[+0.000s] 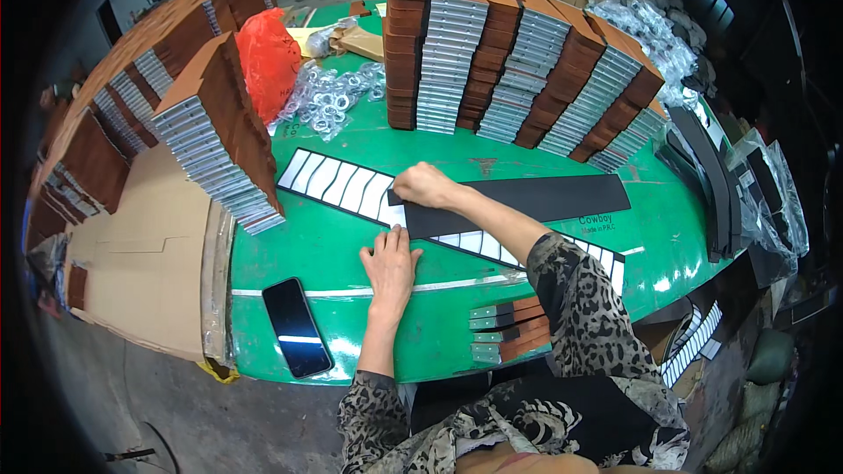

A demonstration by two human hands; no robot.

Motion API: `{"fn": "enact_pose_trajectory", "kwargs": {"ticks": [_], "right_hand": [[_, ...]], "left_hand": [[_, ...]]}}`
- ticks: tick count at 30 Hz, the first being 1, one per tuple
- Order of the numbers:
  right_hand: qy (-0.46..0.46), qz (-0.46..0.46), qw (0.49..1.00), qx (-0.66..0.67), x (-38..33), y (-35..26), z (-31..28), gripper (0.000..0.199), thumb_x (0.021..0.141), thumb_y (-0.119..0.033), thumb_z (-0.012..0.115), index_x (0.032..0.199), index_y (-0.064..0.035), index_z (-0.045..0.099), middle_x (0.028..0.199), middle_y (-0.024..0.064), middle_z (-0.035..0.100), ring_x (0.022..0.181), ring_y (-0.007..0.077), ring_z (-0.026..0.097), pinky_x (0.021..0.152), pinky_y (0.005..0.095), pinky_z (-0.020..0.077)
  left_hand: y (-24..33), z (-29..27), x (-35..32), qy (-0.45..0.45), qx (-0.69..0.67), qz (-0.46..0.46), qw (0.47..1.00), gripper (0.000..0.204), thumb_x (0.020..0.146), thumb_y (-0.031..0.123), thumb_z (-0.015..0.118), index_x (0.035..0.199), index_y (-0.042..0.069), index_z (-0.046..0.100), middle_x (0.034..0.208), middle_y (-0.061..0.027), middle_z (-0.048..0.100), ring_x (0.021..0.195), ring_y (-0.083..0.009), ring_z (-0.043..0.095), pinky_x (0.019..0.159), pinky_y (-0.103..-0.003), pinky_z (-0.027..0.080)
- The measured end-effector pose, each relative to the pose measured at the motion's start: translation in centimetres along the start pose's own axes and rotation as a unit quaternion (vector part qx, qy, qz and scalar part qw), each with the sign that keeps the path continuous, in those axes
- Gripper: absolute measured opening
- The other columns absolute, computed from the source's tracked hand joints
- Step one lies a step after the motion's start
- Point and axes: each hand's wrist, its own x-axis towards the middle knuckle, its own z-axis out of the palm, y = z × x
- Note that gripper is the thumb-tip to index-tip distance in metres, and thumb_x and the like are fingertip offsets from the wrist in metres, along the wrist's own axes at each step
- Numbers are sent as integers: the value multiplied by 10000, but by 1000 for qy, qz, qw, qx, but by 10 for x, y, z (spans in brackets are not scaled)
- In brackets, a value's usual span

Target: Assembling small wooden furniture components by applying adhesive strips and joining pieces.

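A long white strip [338, 183] with a black border and wavy dark lines lies diagonally across the green table [457, 274]. Across its middle rests a plain black strip [527, 200], slanting slightly the other way. My right hand [426, 185] is closed over the black strip's left end, with a small dark edge showing under its fingertips. What exactly its fingers grip is hidden. Lower down, my left hand [391, 265] lies flat, fingers extended, its tips at the white strip's lower edge.
Tall stacks of brown, silver-edged pieces [452, 53] stand at the back, with another stack [215, 136] at left. Nearby are a red bag [266, 61], bagged metal rings [332, 98], a phone [297, 326] and a small brown stack [509, 330]. Black strips [709, 180] lie at right.
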Motion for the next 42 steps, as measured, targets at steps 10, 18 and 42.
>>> {"fn": "enact_pose_trajectory", "kwargs": {"ticks": [10, 18, 42], "right_hand": [[-83, 178, 851, 487, -125, -59, -97, 200, 951, -192, 429, 1019, -11, 482, 840, 76, 599, 697, 126, 623, 660, 258, 544], [51, 77, 955, 283, -284, -123, -79, 236, 838, -122, 622, 1044, -8, 609, 891, 84, 611, 747, 162, 601, 655, 277, 482], [112, 45, 961, 249, -370, -134, -20, 245, 729, -77, 713, 948, -2, 633, 850, 112, 644, 709, 244, 637, 600, 300, 515]], "left_hand": [[1, -42, 3, 9, -235, -88, 968, 385, 850, 133, 584, 1198, -6, 494, 1071, -166, 596, 972, -311, 557, 820, -399, 427], [122, -146, -88, -34, -491, 18, 870, 193, 792, 67, 658, 969, 1, 617, 891, -93, 623, 800, -192, 604, 696, -300, 470], [147, -119, -171, -112, -444, 52, 887, 342, 699, 62, 753, 1011, 7, 624, 908, -102, 646, 743, -188, 623, 643, -264, 496]]}}
